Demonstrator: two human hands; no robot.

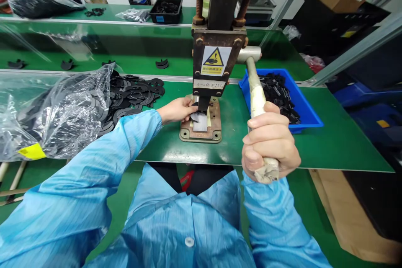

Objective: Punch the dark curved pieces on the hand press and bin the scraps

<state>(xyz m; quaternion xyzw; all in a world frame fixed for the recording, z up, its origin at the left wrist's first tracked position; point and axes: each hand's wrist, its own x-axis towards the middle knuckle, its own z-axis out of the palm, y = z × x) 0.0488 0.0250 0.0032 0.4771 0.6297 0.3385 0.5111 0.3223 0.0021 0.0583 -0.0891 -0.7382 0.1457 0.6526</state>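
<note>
My right hand (271,144) is wrapped round the tape-covered lever handle (256,88) of a hand press (205,37). The lever slopes down toward me from the press's right side. At the press base (215,123), my left hand (177,111) pinches a black curved plastic piece (195,116). That piece lies under the ram (204,104), by a small metal plate (200,124). Whether the ram touches it I cannot tell. A yellow warning label (215,59) faces me on the press.
Left of the press lies a heap of black curved pieces (135,92), spilling from a clear plastic bag (63,113). On the right stands a blue bin (306,113) with small black parts. A black tray (166,10) sits on the back shelf. Several curved pieces line the ledge behind.
</note>
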